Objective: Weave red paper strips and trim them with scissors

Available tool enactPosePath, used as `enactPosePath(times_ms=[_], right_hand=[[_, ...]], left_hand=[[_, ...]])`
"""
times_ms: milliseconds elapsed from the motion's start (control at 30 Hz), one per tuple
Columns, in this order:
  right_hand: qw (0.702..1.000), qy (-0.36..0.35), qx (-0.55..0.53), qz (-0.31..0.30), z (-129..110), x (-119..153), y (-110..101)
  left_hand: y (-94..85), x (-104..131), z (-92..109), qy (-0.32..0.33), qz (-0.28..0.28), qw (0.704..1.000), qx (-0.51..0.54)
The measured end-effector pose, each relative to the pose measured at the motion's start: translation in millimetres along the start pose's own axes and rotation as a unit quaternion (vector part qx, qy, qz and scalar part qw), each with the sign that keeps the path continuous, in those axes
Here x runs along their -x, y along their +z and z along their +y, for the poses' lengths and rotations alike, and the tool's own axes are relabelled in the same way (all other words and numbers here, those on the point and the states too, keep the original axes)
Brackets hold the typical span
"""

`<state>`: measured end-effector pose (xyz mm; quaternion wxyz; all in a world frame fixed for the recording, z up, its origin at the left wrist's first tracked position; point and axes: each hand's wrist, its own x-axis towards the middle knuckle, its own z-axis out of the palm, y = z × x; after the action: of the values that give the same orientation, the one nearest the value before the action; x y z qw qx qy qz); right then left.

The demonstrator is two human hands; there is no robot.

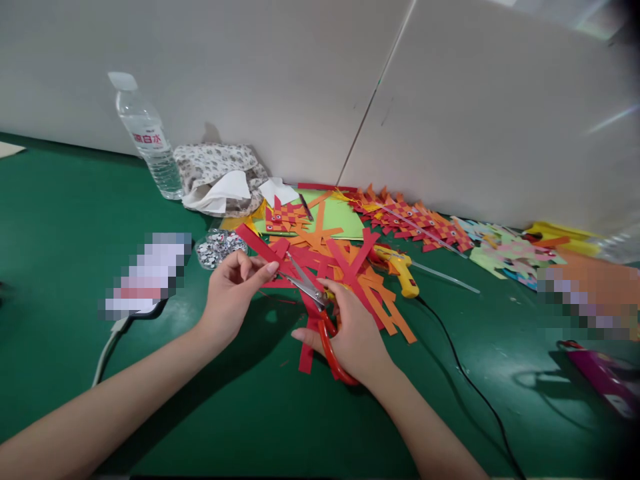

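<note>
My left hand (233,290) pinches a red paper strip (255,245) between thumb and fingers, left of the centre. The strip slants up and left past the fingertips. In my right hand (353,333) are scissors (333,350) with red handles, their metal blades parted and pointing up-left toward my left fingertips. Under and behind the blades lies a loose pile of red strips (350,257) and orange strips (385,303). One red strip (307,350) hangs down below the scissors on the green table.
A yellow glue gun (404,270) with a black cable lies right of the pile. Behind are woven paper pieces (415,217) and a cloth pouch (220,177). A water bottle (150,140), a bag of small eyes (220,248) and a blurred phone (150,273) stand or lie left.
</note>
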<state>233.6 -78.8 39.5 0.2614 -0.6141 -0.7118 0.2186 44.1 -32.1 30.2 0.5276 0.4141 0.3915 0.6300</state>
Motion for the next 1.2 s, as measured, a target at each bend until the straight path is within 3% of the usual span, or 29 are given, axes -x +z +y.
enactPosePath(times_ms=[200, 1200], right_hand=[[1.000, -0.004, -0.010, -0.007, -1.9, 0.6, 0.5], [1.000, 0.003, 0.014, 0.016, -0.9, 0.6, -0.5]], left_hand=[[2.3, 4.6, -0.6, 0.006, -0.009, 0.999, -0.034], [2.9, 5.4, -1.9, 0.012, -0.019, 0.999, 0.025]])
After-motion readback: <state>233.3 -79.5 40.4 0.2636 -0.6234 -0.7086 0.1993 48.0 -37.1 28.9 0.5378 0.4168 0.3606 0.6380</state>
